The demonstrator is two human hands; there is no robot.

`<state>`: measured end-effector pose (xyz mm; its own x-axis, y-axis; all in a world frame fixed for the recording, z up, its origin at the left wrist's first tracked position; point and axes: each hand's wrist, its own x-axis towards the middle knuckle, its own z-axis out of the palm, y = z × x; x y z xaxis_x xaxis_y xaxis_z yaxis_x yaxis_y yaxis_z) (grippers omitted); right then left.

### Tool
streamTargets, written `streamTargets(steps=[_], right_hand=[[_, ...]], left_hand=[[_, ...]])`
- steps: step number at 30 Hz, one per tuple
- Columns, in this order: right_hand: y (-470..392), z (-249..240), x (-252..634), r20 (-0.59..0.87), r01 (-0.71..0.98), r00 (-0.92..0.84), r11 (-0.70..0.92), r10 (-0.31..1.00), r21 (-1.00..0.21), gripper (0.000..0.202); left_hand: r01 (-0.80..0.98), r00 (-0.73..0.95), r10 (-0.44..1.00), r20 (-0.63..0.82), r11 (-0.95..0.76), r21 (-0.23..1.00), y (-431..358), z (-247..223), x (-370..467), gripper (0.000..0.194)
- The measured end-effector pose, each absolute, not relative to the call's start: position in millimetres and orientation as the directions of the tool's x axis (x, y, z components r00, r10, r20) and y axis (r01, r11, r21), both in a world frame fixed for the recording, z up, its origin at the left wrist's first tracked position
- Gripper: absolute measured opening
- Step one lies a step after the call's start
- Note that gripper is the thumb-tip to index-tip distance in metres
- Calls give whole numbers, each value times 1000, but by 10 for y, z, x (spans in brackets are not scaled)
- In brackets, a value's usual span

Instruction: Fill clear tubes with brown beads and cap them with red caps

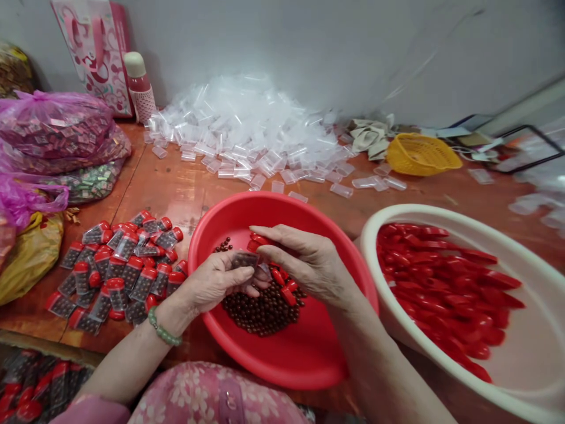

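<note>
Over the red basin (326, 353), my left hand (220, 277) is closed around a clear plastic case (245, 260) that looks filled with dark beads. Close beside it, my right hand (309, 259) pinches a red cap (259, 239) between thumb and fingers, near the case's upper end. Below both hands lies a heap of brown beads (260, 312) in the basin, with several loose red caps (289, 292) on top. Filled cases with red caps (128, 265) are piled on the table to the left of the basin.
A white basin (529, 365) of red pieces (445, 288) stands at the right. Clear empty cases (251, 129) are heaped along the wall. A yellow basket (424, 156) is at the back right. Plastic bags (57, 129), a bottle (140, 88) and a paper bag (95, 59) occupy the back left.
</note>
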<state>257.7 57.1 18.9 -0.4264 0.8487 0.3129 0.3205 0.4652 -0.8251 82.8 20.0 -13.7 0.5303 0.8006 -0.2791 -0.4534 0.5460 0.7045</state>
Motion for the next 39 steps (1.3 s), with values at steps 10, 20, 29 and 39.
streamTargets(steps=[10,20,29,39], right_hand=[[595,145,2574,346,377,-519,572,781,-728,21],[606,154,2793,204,470,-586,534,784,-703,23],[579,207,2929,121,507,-589,481,799,-715,26],[546,197,2699,237,449,-538,513,809,-732,22]], left_hand=[[-326,528,810,-254,469,821,213,-159,860,43],[-234,529,787,-316,494,837,204,-111,859,32],[-241,482,822,-302,456,856,228,-138,784,28],[-242,521,802,-293,468,850,264,-131,852,27]])
